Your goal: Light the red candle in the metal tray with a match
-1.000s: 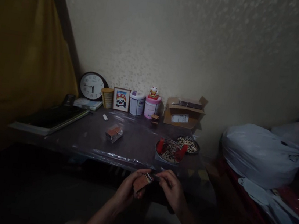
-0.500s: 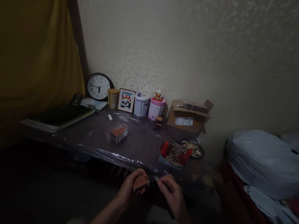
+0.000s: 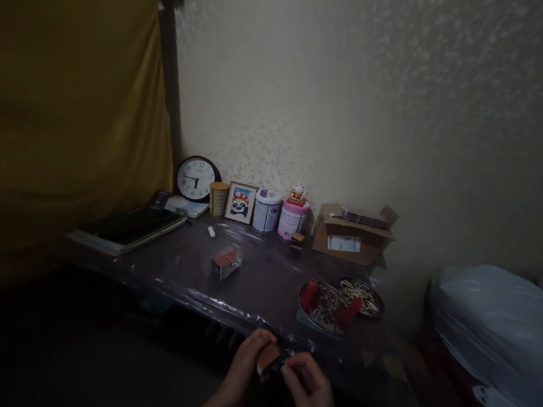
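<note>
My left hand (image 3: 248, 362) is wrapped around a small brown matchbox (image 3: 269, 357), held in front of the table's near edge. Close to the box's right side, my right hand (image 3: 310, 381) is closed in a pinch. A faint clear glint shows at its fingertips, too small and dark to name. On the table (image 3: 266, 277) lies a pack of similar brown boxes (image 3: 225, 262) in clear wrap. Right of it stands a round tin (image 3: 320, 325) with small pale and dark bits and two red pieces at its rim. Behind that, a round dish (image 3: 362, 297) holds pale sticks resembling matchsticks.
Along the wall stand a clock (image 3: 197, 179), a yellow cup (image 3: 218, 199), a panda picture (image 3: 240, 203), a white tub (image 3: 266, 211), a pink tub (image 3: 292, 222) and an open carton (image 3: 347, 238). A white bag (image 3: 502, 323) bulges at the right.
The view has tilted, so the table sits lower and further right. My right hand has come closer to the matchbox, which is now turned more upright.
</note>
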A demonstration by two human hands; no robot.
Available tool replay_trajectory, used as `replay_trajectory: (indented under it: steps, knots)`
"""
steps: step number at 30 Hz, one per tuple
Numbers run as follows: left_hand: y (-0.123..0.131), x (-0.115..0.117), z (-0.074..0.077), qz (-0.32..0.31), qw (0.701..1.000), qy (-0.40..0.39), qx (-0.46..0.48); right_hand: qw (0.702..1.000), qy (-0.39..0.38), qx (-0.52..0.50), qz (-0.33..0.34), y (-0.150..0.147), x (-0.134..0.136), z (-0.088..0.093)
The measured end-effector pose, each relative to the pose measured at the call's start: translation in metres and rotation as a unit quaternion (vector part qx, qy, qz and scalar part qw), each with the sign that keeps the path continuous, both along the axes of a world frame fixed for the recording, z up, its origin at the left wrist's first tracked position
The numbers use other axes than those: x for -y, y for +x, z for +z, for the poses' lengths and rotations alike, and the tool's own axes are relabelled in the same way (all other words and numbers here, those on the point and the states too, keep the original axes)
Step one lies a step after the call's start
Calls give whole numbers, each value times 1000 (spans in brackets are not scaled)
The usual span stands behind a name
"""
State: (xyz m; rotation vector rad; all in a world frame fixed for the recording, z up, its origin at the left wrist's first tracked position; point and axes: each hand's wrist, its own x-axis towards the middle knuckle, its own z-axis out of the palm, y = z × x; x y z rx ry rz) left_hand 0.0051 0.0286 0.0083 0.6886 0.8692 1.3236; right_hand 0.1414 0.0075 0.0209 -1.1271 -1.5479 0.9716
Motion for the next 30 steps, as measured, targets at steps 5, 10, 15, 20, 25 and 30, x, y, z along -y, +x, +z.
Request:
replay_trajectory:
  steps: [5, 10, 15, 20, 25, 30]
  knots:
    - [5, -4, -2, -8, 999, 52, -7, 991, 116, 62, -15, -14, 6, -3]
    - [8, 0, 5, -3, 997, 81, -16, 971, 206, 114, -35, -17, 7, -1]
    - [3, 8, 16, -27, 995, 87, -40, 986, 149, 69, -43, -10, 2, -1]
    - [-3, 10, 17, -97, 994, 44, 12, 998, 34, -36, -48, 1, -4, 13]
    - [-5, 9, 17, -122, 990, 64, 34, 990, -14, -87, -110, 12, -9, 22]
    - [-4, 7, 23, -109, 985, 44, 123, 967, -27, -187, -169, 18, -17, 13]
